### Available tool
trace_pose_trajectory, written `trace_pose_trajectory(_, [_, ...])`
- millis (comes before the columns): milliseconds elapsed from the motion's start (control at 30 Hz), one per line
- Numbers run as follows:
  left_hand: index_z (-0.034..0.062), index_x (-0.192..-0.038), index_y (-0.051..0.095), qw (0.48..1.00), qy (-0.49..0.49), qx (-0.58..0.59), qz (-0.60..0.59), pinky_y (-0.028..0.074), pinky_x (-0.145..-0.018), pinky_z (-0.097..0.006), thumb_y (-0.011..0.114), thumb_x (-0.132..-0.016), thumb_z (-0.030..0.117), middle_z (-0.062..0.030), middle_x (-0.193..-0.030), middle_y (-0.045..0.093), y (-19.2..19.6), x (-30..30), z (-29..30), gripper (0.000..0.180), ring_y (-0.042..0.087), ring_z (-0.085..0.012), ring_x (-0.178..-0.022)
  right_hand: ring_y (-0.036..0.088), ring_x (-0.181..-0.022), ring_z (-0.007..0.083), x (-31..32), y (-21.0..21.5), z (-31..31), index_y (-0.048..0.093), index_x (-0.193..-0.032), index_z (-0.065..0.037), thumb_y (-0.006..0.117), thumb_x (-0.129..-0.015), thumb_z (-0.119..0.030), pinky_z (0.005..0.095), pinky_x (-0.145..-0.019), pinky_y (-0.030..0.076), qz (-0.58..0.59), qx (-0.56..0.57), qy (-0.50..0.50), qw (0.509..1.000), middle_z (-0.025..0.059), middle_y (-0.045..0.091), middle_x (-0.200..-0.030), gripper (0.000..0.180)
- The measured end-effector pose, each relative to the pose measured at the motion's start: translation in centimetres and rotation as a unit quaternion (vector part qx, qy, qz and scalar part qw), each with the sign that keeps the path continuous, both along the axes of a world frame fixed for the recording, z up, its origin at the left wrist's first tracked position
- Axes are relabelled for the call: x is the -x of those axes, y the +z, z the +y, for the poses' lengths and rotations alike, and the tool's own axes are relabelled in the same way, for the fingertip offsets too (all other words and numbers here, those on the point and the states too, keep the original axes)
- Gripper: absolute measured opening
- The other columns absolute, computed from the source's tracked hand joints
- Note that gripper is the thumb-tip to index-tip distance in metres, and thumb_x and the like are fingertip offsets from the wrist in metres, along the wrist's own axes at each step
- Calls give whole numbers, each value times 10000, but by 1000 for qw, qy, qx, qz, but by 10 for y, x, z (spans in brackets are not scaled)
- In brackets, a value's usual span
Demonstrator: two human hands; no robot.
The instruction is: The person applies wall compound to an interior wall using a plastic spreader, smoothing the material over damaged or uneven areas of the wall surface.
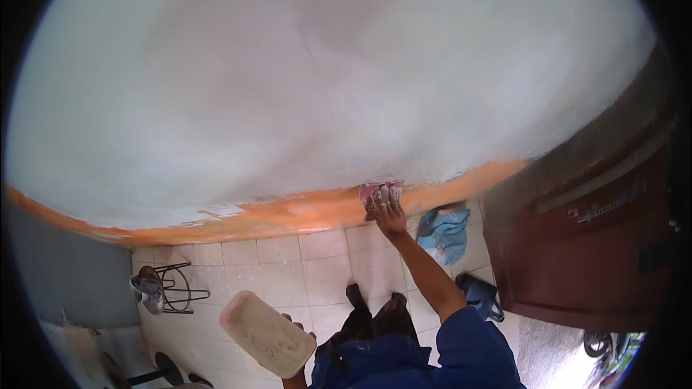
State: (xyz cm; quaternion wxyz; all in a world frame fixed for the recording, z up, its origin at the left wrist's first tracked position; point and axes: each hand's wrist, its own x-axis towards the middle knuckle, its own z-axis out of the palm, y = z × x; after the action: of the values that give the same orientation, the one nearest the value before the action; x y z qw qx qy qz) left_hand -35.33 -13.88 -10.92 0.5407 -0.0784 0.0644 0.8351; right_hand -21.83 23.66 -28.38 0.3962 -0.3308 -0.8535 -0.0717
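Note:
My right hand [390, 210], its fingers smeared white, presses a flat reddish spreader [368, 202] against the low part of the wall. The spreader lies where the white coating [346, 130] meets a bare orange band [288, 212]. At the lower left, my left hand [298, 323] grips a long beige tub [267, 333] with rounded corners and pale smears on it. Only some fingertips show past the tub's edge; the rest of that hand is hidden.
A black metal stool [180, 289] with something on its seat stands at the left. A blue plastic bag [444, 236] and a dark bag [478, 295] lie on the tiled floor [267, 274] at the right. Beyond them is a dark red door [577, 245]. Dumbbell-like weights [148, 374] sit lower left.

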Motion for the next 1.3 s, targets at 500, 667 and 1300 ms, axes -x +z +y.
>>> trace_pose_trajectory(500, [135, -1213, 452, 999, 32, 31, -16, 198, -939, -534, 511, -832, 455, -17, -1218, 468, 0, -91, 3, 501, 427, -182, -1156, 494, -1153, 412, -49, 151, 13, 530, -1193, 15, 598, -769, -60, 510, -957, 422, 77, -84, 38, 993, 222, 511, -1243, 436])
trace_pose_trajectory(667, [114, -1296, 386, 995, 76, 59, -7, 217, -953, -617, 463, -851, 514, -95, -1296, 418, -61, -110, -38, 603, 409, -315, -1172, 451, -1194, 431, -31, 73, 30, 536, -1184, 29, 565, -723, -18, 535, -982, 385, 36, -73, 43, 996, 234, 489, -1271, 464])
trace_pose_trajectory(1300, [99, -1389, 296, 991, 20, 118, -56, 249, -954, -692, 450, -811, 634, -171, -1367, 388, -97, -111, -95, 802, 402, -435, -1186, 535, -1089, 434, -24, 90, 58, 536, -1167, 38, 512, -853, -110, 536, -898, 461, 92, -188, -25, 978, 229, 544, -1194, 348])
